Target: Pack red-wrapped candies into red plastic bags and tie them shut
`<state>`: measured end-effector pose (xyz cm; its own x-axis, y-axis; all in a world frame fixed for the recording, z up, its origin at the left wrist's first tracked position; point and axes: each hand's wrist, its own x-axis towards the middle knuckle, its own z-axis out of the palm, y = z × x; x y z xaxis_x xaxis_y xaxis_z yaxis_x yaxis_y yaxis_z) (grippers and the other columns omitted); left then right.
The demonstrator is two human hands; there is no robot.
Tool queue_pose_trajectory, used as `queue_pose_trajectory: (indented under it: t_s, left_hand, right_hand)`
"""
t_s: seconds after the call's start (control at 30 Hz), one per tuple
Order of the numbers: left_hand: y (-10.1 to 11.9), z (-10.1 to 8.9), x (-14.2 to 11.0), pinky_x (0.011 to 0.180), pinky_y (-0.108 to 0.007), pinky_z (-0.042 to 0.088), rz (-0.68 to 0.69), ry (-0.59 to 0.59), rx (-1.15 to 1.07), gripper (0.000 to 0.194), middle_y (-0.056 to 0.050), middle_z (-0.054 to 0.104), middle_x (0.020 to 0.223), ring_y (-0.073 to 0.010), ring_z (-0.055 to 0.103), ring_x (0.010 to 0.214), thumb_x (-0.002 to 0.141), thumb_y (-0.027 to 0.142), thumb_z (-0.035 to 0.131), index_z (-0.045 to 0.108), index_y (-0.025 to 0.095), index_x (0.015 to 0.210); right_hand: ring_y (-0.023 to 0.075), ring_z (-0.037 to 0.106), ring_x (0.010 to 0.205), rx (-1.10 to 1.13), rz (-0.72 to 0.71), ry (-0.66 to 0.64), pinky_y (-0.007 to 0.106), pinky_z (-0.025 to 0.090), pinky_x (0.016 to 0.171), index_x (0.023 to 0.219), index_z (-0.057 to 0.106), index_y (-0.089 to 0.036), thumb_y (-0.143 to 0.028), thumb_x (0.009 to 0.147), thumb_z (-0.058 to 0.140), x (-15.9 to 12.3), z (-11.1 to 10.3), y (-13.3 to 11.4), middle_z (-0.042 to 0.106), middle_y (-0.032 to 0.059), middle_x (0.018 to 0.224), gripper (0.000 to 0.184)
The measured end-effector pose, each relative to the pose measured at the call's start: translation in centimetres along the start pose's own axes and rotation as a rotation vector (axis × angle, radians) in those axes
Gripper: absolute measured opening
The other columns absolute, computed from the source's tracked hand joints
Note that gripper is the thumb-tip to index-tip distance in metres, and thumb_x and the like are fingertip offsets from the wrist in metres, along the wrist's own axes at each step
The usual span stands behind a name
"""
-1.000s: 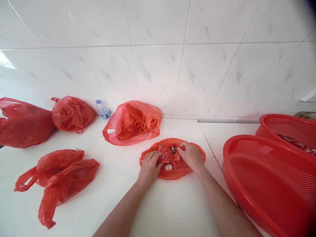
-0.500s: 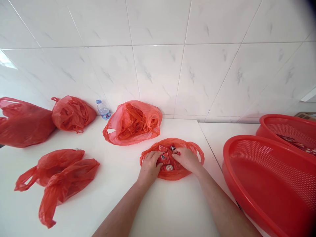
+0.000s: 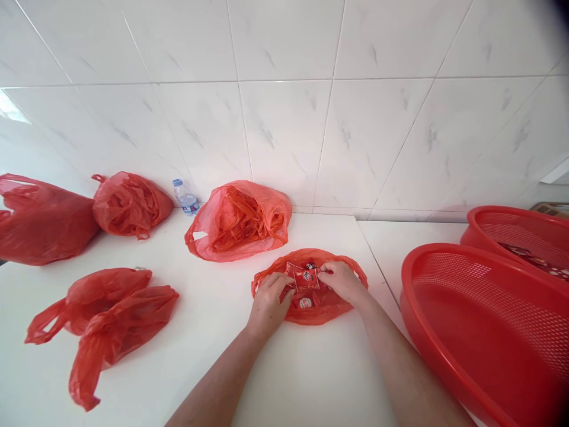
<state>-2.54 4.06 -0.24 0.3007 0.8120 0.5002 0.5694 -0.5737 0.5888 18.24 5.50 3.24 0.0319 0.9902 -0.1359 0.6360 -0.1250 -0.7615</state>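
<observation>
On the white tabletop [image 3: 284,373], the left hand [image 3: 268,302] has its fingers [image 3: 276,282] half-curled, pinching the left end of a red snack packet [image 3: 306,279]. The packet lies over a spread red plastic bag [image 3: 332,308] holding more small wrapped sweets [image 3: 304,302]. The right hand [image 3: 342,283], also half-closed, pinches the packet's right end. Farther right stands a red mesh basket [image 3: 427,252].

Packets [image 3: 306,278] in the red bag [image 3: 322,313] lie partly hidden under the left hand [image 3: 268,303] and right hand [image 3: 341,283].
</observation>
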Motion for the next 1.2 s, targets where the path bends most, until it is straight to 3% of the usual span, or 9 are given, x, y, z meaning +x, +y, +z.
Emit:
queue_pose_trajectory:
  t_s: [0.17,0.33,0.6,0.9,1.2]
  left_hand:
    - [0.4,0.1,-0.2,0.074,-0.033,0.048,0.029,-0.169,-0.042,0.018,-0.003,0.064,0.089,-0.0202,0.058,0.084,0.082,0.011,0.055,0.063,0.023,0.092]
    - [0.4,0.3,-0.3,0.070,-0.035,0.049,0.035,-0.281,-0.017,0.020,-0.003,0.064,0.087,-0.0223,0.058,0.082,0.074,0.014,0.066,0.064,0.023,0.092]
    - [0.3,0.4,-0.4,0.067,-0.034,0.048,0.045,-0.312,-0.010,0.026,-0.003,0.064,0.084,-0.0227,0.058,0.079,0.069,0.010,0.065,0.065,0.023,0.092]
    - [0.3,0.4,-0.5,0.070,-0.034,0.048,0.030,-0.319,-0.024,0.024,-0.003,0.065,0.088,-0.0225,0.058,0.082,0.071,0.011,0.062,0.064,0.024,0.091]
    - [0.6,0.3,-0.5,0.069,-0.032,0.048,0.015,-0.301,-0.009,0.027,-0.002,0.061,0.090,-0.0204,0.058,0.081,0.071,0.007,0.062,0.062,0.023,0.093]
  right_hand:
    - [0.0101,0.045,0.052,-0.031,0.030,0.046,0.023,0.029,0.049,0.068,0.057,-0.020,-0.033,0.074,0.048,0.0,-0.1,-0.1,0.054,-0.0042,0.059,0.017]
    - [0.0115,0.050,0.057,-0.083,0.021,0.039,0.023,0.029,0.049,0.070,0.058,-0.019,-0.039,0.071,0.058,0.2,0.4,0.1,0.058,-0.0020,0.064,0.020]
    - [0.0111,0.047,0.054,-0.199,0.037,-0.002,0.024,0.025,0.046,0.061,0.045,-0.020,-0.039,0.069,0.057,0.4,1.4,0.4,0.054,-0.0036,0.059,0.024]
    - [0.0090,0.036,0.048,-0.199,0.062,-0.029,0.024,0.023,0.044,0.058,0.042,-0.020,-0.032,0.067,0.058,0.8,0.2,1.8,0.043,-0.0054,0.054,0.022]
    - [0.0078,0.026,0.045,-0.168,0.084,-0.040,0.025,0.017,0.042,0.056,0.035,-0.021,-0.027,0.064,0.057,0.6,-0.4,1.6,0.031,-0.0065,0.051,0.024]
